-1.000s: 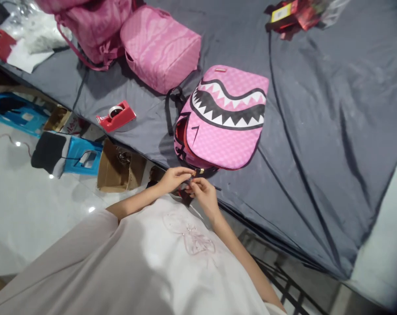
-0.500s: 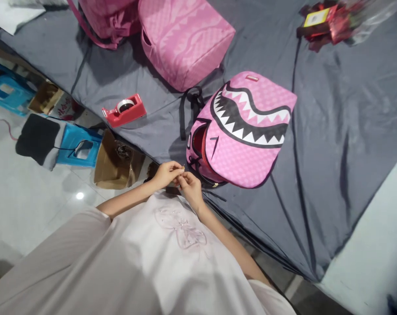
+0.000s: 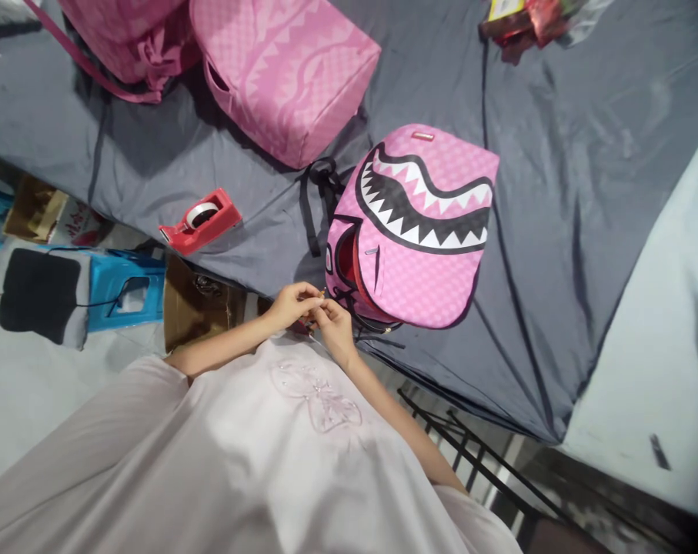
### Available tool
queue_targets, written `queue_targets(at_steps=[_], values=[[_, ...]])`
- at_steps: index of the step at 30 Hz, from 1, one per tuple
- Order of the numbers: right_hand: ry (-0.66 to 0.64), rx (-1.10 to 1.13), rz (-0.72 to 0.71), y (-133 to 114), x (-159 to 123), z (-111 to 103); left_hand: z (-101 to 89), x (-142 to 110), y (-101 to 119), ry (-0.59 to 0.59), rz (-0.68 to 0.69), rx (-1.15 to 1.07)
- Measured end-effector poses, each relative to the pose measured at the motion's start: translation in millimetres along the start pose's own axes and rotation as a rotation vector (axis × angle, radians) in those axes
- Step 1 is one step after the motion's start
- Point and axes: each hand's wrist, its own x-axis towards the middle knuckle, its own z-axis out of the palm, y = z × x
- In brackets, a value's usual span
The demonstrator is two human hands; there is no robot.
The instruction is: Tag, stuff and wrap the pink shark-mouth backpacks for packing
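Observation:
My left hand [image 3: 292, 307] and my right hand [image 3: 335, 331] meet at the table's front edge, close to my shirt. Fingertips of both are pinched together around something small with a gold-brown glint, too small to make out. Just beyond them lies a pink checked backpack [image 3: 435, 288] with a black-and-white shark-mouth print. Its side facing my hands gapes a little, showing red lining. A black strap [image 3: 312, 219] sticks out on its left. Neither hand visibly grips the bag.
Two more pink backpacks, one checked [image 3: 325, 92] and one with a bow [image 3: 118, 38], lie farther back on the grey cloth [image 3: 556, 231]. A red tape dispenser [image 3: 222, 214] sits left. Below are a cardboard box [image 3: 181, 308] and blue stool [image 3: 103, 285]. Red packaging [image 3: 542, 23] lies at the back.
The view has turned and shifted, so the bags and dispenser sit farther left in it. Both hands stay pinched together in nearly the same place.

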Motion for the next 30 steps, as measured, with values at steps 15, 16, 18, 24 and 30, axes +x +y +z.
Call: queue_targets(at_steps=[15,16,18,24,30], values=[[0.061,-0.142,-0.094,-28.2,3.3,3.9,-3.1,38.9,45.8,0.051,0.005,-0.090],[0.026,-0.185,-0.093,-29.3,0.5,2.0,-9.7,45.8,54.3,0.133,0.019,-0.119],[-0.041,-0.242,-0.069,-28.0,-6.2,-1.1,-31.3,63.3,75.7,0.339,0.112,-0.155],[0.102,-0.150,-0.024,-26.4,-5.5,-4.1,-72.6,78.4,110.3,0.159,0.077,0.084],[0.054,-0.146,-0.077,-43.4,6.8,1.6,-16.2,37.8,67.8,-0.224,-0.141,0.063]])
